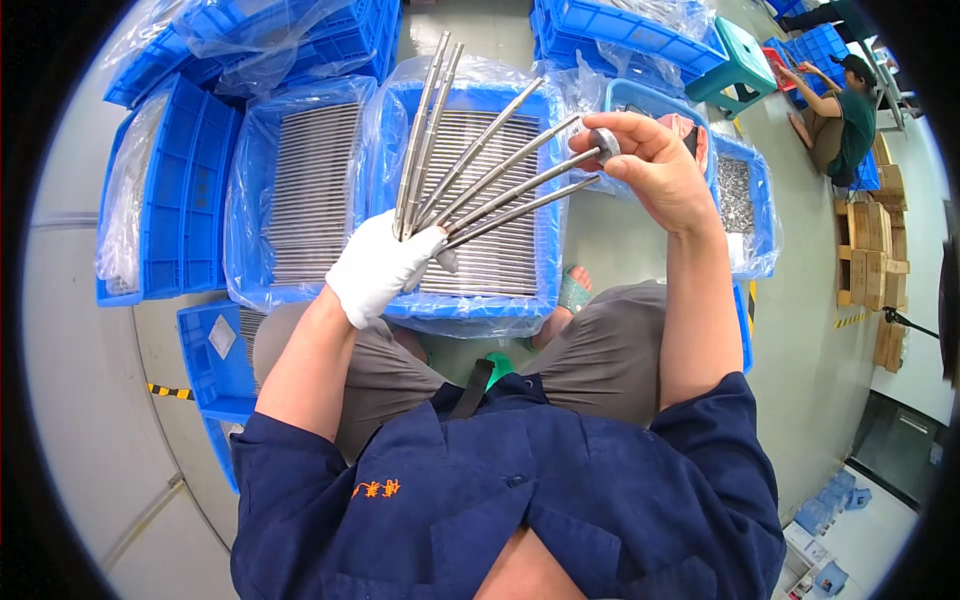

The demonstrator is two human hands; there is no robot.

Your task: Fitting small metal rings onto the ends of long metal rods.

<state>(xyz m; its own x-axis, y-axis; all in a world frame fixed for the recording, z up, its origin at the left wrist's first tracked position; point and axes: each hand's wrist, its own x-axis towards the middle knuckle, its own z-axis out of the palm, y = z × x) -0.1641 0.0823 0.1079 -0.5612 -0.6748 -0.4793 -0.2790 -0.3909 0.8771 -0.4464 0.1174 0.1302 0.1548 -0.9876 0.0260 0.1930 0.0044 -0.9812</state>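
Note:
My left hand (pixel 378 270), in a white glove, is closed around the lower ends of several slim metal rods (pixel 500 200), which fan out up and to the right. Bare, my right hand (pixel 665 175) pinches a small round grey piece (pixel 604 147) between thumb and fingers. That piece sits at the tip of one fanned rod; whether the rod passes into it I cannot tell. Beneath the fan is a plastic-lined blue crate (pixel 552 265) with rows of similar rods (pixel 480 278) lying side by side.
Left of it stands another lined blue crate (pixel 240 250) of rods, beside an upended blue crate (pixel 175 200). Small metal parts (pixel 735 190) fill a bin at right. Beyond are a green stool (pixel 738 60), cardboard boxes (pixel 870 240) and a seated person (pixel 855 115). Stacked crates (pixel 640 40) stand ahead.

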